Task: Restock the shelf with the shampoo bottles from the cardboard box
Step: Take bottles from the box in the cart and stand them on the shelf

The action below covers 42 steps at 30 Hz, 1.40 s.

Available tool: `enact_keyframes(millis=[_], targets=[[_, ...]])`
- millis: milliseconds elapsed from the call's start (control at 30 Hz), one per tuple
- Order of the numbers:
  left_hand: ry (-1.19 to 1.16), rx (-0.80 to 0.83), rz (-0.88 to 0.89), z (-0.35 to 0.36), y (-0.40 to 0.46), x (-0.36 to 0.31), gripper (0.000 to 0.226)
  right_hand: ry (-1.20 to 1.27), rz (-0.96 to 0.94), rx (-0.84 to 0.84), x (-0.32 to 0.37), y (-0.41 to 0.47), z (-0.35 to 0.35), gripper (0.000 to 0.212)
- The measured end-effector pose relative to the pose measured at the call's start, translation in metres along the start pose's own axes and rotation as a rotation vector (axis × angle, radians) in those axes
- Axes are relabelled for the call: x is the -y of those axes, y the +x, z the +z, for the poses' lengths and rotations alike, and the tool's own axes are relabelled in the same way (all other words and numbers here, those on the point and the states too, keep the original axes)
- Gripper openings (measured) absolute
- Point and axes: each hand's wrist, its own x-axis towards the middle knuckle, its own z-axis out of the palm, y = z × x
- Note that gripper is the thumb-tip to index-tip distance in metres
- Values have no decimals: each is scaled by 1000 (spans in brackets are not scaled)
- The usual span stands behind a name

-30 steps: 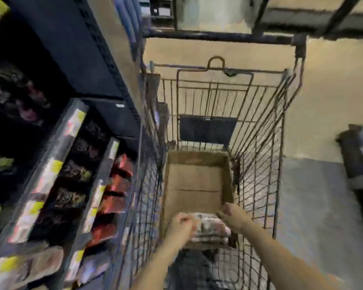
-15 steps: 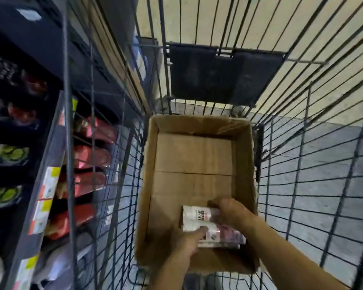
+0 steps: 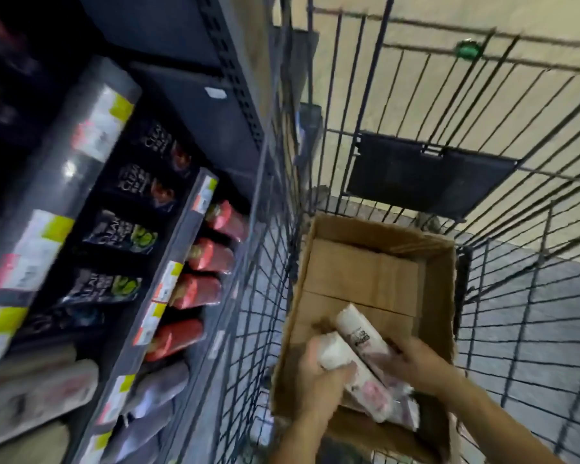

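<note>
An open cardboard box [image 3: 365,276] sits in the wire shopping cart [image 3: 482,262]. At its near end lie white and pink shampoo bottles. My left hand [image 3: 318,386] grips one bottle [image 3: 335,354] near its cap end. My right hand [image 3: 416,366] holds a second bottle [image 3: 359,333], which tilts up toward the far left. At least one further bottle [image 3: 402,411] lies on the box floor under my hands. The shelf [image 3: 178,262] stands to the left of the cart.
The shelf rows hold red bottles [image 3: 211,259], dark bottles [image 3: 121,236] and pale ones [image 3: 44,393], behind price labels [image 3: 161,286]. The cart's wire side stands between box and shelf. A black panel [image 3: 426,175] hangs at the cart's far end. Grey floor lies to the right.
The view has swung left toward the shelf. Both hands have closed round bottles, and the bottles have tilted up off the box floor.
</note>
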Motion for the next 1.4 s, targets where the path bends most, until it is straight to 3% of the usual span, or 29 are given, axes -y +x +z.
enact_keyframes(millis=[133,267,433,533,667,767,900,1067,1200,1400], targets=[[-22,40,269,-40,-58,-62,52,155,-182,-214,70,-52,-37,46],[-36,-10,527,-92,-132,-118,44,234,-409,-313,149,-120,-56,44],[-91,-157,832,-175,-250,-142,50,319,-692,-385,251,-221,-41,29],[-141,-249,982,-226,-331,-131,47,314,-873,-371,306,-280,-12,22],[-145,-380,1110,-295,-429,-88,41,327,-1061,-220,368,-345,43,13],[-125,-511,1162,-338,-485,-38,40,250,-1155,-117,403,-382,92,52],[-141,-675,1135,-382,-525,15,39,209,-1212,51,437,-396,156,26],[-175,-855,1068,-430,-555,57,44,122,-1253,196,488,-417,223,32],[-146,-985,1023,-448,-570,64,47,116,-1288,213,535,-417,252,27],[-119,-1010,982,-460,-577,53,47,146,-1356,81,640,-403,279,32]])
